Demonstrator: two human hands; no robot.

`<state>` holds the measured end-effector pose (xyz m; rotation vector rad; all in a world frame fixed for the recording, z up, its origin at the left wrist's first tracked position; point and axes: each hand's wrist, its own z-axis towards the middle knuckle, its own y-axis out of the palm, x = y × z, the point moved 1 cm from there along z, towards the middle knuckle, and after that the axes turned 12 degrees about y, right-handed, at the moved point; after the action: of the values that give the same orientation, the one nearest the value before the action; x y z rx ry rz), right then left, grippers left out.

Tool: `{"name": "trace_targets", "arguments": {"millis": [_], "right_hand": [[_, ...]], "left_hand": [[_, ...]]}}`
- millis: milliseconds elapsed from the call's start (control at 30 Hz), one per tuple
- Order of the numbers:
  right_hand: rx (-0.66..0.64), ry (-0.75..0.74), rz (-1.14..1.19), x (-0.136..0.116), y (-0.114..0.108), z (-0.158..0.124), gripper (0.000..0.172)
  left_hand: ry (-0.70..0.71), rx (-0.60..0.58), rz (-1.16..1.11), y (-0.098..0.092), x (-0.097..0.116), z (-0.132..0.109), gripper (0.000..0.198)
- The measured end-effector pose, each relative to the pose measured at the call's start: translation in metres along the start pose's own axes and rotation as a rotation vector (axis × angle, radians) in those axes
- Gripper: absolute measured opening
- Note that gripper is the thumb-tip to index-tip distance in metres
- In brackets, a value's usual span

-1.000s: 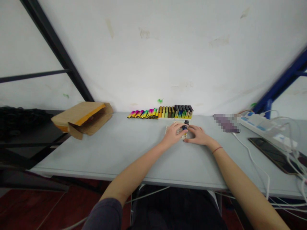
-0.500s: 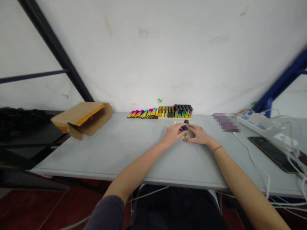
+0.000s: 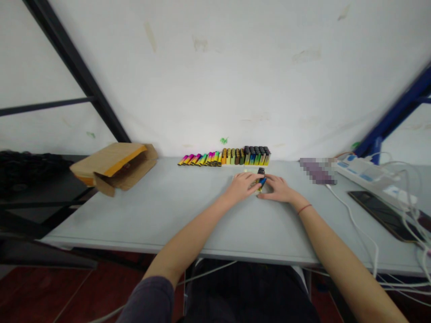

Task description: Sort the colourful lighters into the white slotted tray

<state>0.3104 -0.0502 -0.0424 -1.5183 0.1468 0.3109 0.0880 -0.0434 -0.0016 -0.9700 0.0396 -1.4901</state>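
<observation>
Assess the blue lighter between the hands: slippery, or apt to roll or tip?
Likely slippery: the blue lighter looks glossy between the left hand and right hand. Its slim, rounded-looking body would probably roll if laid on the grey table. Stood alone, it may tip easily, being narrow and tall.

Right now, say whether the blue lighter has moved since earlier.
Yes, the blue lighter shifted slightly toward the right hand, judged against the row of lighters.

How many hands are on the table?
2. The left hand and the right hand both rest on the grey table, meeting around a blue lighter.
</observation>
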Motion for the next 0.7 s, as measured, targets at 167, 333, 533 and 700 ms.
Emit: {"name": "trace_targets", "arguments": {"millis": [167,333,533,700], "right_hand": [[-0.022,0.005,-0.011,-0.003,-0.004,-0.002,0.092],[-0.023,-0.006,0.002,-0.004,-0.005,-0.003,0.095],[-0.018,-0.005,0.018,-0.002,-0.005,-0.005,0.095],[-0.014,0.004,0.015,-0.005,-0.006,-0.007,0.096]], "left_hand": [[-0.056,0.204,0.244,-0.060,-0.035,0.004,0.032],[-0.617,0.320,0.718,-0.158,-0.107,-0.020,0.052],[-0.780,-0.219,0.783,-0.200,-0.145,-0.035,0.060],[-0.738,-0.341,0.824,-0.190,-0.149,-0.027,0.056]]}}
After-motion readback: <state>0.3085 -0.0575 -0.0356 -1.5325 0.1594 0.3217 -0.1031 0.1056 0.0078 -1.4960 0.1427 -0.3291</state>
